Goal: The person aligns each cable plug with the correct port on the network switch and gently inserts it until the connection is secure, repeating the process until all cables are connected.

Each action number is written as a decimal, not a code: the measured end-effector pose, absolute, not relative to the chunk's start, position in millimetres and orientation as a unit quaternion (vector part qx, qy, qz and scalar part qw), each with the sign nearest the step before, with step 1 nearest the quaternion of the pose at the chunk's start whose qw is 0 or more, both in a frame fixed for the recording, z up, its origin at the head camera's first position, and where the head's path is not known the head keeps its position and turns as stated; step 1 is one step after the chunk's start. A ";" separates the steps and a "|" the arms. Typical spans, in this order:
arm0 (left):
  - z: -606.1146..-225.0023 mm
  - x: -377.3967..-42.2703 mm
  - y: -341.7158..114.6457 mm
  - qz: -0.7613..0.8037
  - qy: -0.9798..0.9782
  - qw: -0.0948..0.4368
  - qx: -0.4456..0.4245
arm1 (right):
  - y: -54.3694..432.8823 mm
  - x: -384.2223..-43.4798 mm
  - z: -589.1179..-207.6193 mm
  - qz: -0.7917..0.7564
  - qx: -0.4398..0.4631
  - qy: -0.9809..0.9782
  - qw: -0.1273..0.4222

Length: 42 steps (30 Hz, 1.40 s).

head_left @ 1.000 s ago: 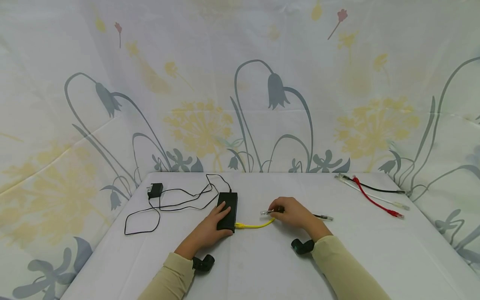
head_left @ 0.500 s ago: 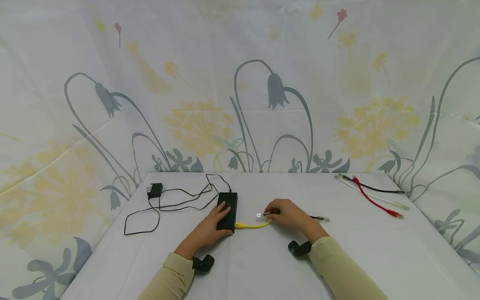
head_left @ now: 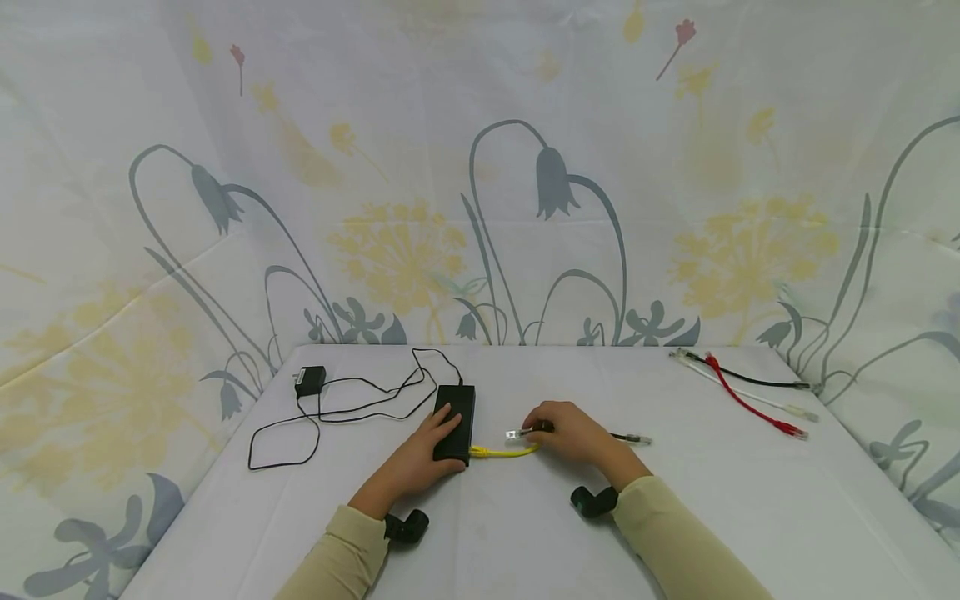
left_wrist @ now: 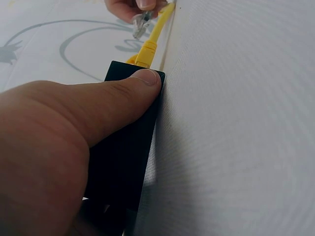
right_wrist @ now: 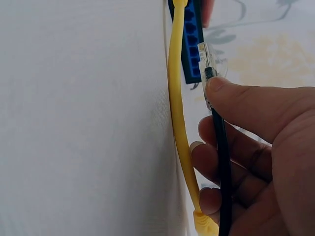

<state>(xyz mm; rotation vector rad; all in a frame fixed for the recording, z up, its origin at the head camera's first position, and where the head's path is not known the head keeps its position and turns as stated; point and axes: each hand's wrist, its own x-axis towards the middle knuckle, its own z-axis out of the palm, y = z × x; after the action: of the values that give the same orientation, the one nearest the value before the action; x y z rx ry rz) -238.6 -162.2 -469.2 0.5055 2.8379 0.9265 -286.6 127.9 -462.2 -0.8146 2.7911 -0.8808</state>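
My left hand (head_left: 412,458) holds the black network switch (head_left: 465,429) on the table, fingers across its top and thumb at its near end. A row of blue ports (right_wrist: 193,49) shows on the side facing right. One end of a yellow network cable (head_left: 506,454) is plugged in near the switch's front corner. To the right, my right hand (head_left: 573,432) pinches a black network cable (right_wrist: 224,167) just behind its clear plug (head_left: 514,435). That plug points at the ports, a short gap away. The yellow cable's loose end runs under the right hand's fingers.
A black power adapter (head_left: 310,381) lies at the back left, its thin looped cord (head_left: 360,410) running to the switch's far end. At the back right lie a red cable (head_left: 750,400), a white cable (head_left: 780,406) and another black cable (head_left: 757,381). A patterned cloth (head_left: 480,167) hangs behind the table.
My right hand has moved left and slightly nearer, bringing the black cable's plug closer to the switch. The left hand and switch have stayed in place.
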 end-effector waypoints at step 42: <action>-468.3 -239.6 -161.4 0.302 0.938 0.061 0.158 | 96.1 -275.0 -460.3 -0.295 -0.289 0.910 0.036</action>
<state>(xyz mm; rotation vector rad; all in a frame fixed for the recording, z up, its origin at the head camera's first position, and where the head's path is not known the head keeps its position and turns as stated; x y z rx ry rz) -239.6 -161.4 -468.3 0.4773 2.8390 0.9138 -275.0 96.1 -460.3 -0.8867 2.7961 -0.9071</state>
